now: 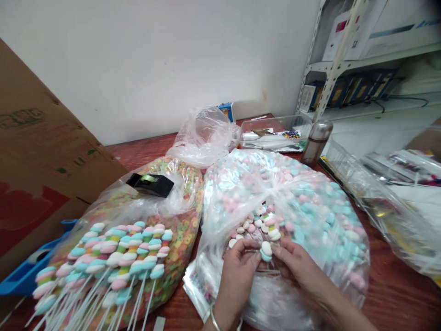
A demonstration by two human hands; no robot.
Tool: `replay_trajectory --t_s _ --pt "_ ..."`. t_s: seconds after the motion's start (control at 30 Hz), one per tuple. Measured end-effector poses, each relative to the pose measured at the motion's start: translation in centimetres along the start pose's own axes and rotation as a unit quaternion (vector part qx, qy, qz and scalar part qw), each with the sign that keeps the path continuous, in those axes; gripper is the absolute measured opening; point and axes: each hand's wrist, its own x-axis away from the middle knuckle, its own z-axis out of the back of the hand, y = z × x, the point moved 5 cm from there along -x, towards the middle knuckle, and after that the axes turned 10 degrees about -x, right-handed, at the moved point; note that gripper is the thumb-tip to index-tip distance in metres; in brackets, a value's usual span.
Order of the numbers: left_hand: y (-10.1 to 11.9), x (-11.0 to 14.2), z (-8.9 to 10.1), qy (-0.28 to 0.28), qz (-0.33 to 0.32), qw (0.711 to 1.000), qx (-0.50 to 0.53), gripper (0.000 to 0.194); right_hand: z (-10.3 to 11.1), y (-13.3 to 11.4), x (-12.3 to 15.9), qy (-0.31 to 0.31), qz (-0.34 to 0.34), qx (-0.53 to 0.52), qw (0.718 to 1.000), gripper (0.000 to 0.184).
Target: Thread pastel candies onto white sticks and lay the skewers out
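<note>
My left hand (239, 276), with a bracelet at the wrist, has its thumb and fingertips pinched on a white-and-blue marshmallow (266, 251). Right beside that piece, the fingers of my right hand (299, 264) are closed at the lower end of a short candy skewer (272, 226) with white, pink, yellow and green pieces; its stick is hidden. Both hands are over the opening of a clear plastic bag (320, 230) full of pink, white and blue marshmallows. Loose marshmallows (246, 225) show in the opening.
At left, finished-looking skewers (131, 253) lie on a bag of coloured ring candies (179, 239), along with a black tape dispenser (150, 184). A cardboard box (44, 151) and blue tray (27, 271) flank it. A bottle (317, 142) and clear bin (275, 126) stand behind; shelving (330, 78) rises right.
</note>
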Motion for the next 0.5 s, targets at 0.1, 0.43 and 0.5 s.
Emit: replay_trajectory --t_s 0.1,0.43,0.5 --pt "-1.3 0.3 -0.8 0.043 0.082 0.987 0.131 0.023 0.5 0.2 -0.2 0.031 0.07 0.008 0.997 0.037" --pt "0.0 0.9 -1.7 0.029 0.073 0.992 0.103 0.036 1.2 -0.2 0.0 0.0 0.202 0.06 0.978 0.048" --pt "-0.2 0.7 -1.4 0.045 0.077 0.99 0.106 0.034 1.1 -0.2 0.2 -0.009 0.19 0.052 0.98 0.047"
